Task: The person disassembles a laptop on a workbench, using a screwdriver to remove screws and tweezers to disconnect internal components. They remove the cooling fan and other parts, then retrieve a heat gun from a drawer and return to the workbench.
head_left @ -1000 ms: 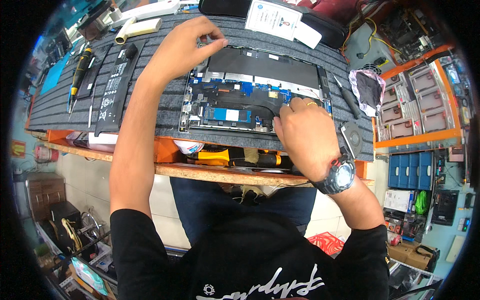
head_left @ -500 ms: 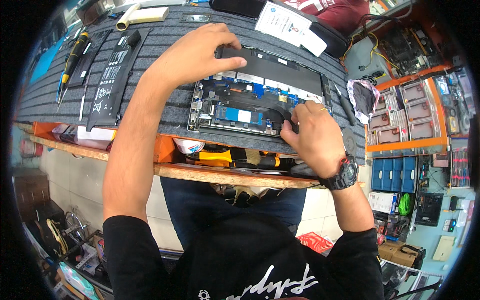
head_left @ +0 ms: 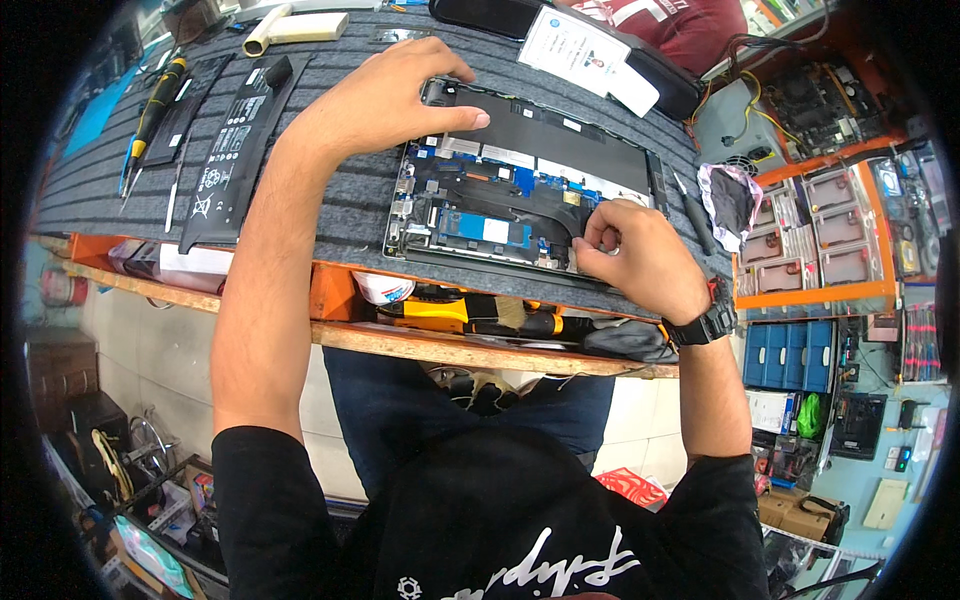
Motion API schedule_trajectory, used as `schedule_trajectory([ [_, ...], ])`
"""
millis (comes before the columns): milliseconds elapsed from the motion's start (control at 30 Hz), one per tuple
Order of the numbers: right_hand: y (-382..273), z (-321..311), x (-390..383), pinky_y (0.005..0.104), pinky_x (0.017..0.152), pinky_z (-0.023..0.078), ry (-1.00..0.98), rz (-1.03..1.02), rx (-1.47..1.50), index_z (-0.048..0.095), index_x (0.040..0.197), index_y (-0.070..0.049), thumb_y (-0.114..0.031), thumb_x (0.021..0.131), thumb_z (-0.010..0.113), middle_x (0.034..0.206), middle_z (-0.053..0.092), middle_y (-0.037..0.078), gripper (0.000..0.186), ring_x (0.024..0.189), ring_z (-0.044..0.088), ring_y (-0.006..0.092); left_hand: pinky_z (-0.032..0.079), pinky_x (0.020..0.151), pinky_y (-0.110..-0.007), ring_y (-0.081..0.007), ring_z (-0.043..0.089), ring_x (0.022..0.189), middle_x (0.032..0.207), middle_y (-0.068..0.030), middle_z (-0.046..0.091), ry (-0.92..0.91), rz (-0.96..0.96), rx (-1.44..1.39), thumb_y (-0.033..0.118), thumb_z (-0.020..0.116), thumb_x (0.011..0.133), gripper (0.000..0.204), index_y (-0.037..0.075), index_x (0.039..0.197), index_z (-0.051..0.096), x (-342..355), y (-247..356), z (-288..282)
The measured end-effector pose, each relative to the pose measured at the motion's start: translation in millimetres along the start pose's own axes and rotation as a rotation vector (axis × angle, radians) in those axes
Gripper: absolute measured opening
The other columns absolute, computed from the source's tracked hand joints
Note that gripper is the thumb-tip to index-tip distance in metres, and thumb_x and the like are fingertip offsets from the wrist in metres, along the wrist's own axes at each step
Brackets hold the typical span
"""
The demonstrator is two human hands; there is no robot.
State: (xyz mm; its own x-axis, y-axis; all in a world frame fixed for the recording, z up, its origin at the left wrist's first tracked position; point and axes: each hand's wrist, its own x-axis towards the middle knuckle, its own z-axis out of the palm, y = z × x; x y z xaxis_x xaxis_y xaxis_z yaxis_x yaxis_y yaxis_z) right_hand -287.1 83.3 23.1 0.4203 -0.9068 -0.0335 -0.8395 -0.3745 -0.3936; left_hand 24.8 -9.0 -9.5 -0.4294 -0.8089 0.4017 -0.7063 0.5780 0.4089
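Note:
An opened laptop (head_left: 490, 195) lies on the ribbed grey mat, its inner parts exposed: a black battery (head_left: 560, 140) on the far side, and a blue circuit board (head_left: 487, 229) nearer me. My left hand (head_left: 415, 95) reaches over the far left corner, thumb and fingers apart, the thumb over the battery's edge. At the near right part of the laptop is my right hand (head_left: 640, 250), fingers curled and thumb against the index finger. Whatever may be between those fingertips is hidden.
Left of the laptop lie a loose battery (head_left: 228, 150) and a yellow-black screwdriver (head_left: 155, 105). A dark-handled tool (head_left: 697, 215) and a cloth (head_left: 728, 205) lie to the right. An open shelf (head_left: 450, 312) with tools runs below the table edge. Another person's red sleeve (head_left: 665, 25) shows beyond.
My right hand's fingers have curled tighter, with thumb and index closing together near the laptop's right side. My left hand keeps its place at the far left corner. The view has shifted slightly.

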Motion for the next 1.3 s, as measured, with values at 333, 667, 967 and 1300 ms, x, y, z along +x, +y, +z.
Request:
schedule_trajectory([
  [333, 0, 2, -5, 0.0383, 0.063, 0.052, 0.063, -0.007, 0.036, 0.068, 0.079, 0.002, -0.018, 0.08, 0.08, 0.074, 0.067, 0.015, 0.023, 0.066, 0.066, 0.0276, 0.048, 0.101, -0.04, -0.0269, 0.063, 0.115, 0.113, -0.0082, 0.069, -0.049, 0.074, -0.103, 0.042, 0.075, 0.091, 0.041, 0.006, 0.11, 0.074, 3, 2, -4],
  [667, 6, -5, -6, 0.034, 0.062, 0.052, 0.085, -0.014, 0.13, 0.068, 0.081, 0.003, -0.013, 0.082, 0.079, 0.074, 0.067, 0.014, 0.019, 0.065, 0.066, 0.0229, 0.051, 0.089, -0.038, -0.0236, 0.065, 0.108, 0.113, -0.0075, 0.07, 0.023, 0.058, -0.098, 0.045, 0.075, 0.091, 0.044, 0.006, 0.112, 0.074, 5, -4, -8],
  [967, 20, -15, 0, 0.0251, 0.06, 0.046, -0.053, 0.101, 0.304, 0.071, 0.085, 0.002, -0.015, 0.089, 0.076, 0.069, 0.063, 0.001, 0.018, 0.067, 0.054, 0.0042, 0.051, 0.084, -0.036, -0.0219, 0.066, 0.106, 0.112, -0.0061, 0.071, 0.028, 0.036, -0.092, 0.046, 0.075, 0.091, 0.044, 0.007, 0.112, 0.074, 3, -5, -6],
  [1300, 27, -38, 12, 0.0226, 0.071, 0.048, -0.219, 0.133, 0.451, 0.074, 0.093, 0.003, -0.018, 0.094, 0.071, 0.081, 0.069, -0.001, 0.021, 0.077, 0.057, 0.0035, 0.051, 0.092, -0.036, -0.0231, 0.066, 0.105, 0.109, -0.0079, 0.071, 0.052, 0.037, -0.102, 0.042, 0.076, 0.091, 0.041, 0.005, 0.11, 0.074, 2, -7, -8],
])
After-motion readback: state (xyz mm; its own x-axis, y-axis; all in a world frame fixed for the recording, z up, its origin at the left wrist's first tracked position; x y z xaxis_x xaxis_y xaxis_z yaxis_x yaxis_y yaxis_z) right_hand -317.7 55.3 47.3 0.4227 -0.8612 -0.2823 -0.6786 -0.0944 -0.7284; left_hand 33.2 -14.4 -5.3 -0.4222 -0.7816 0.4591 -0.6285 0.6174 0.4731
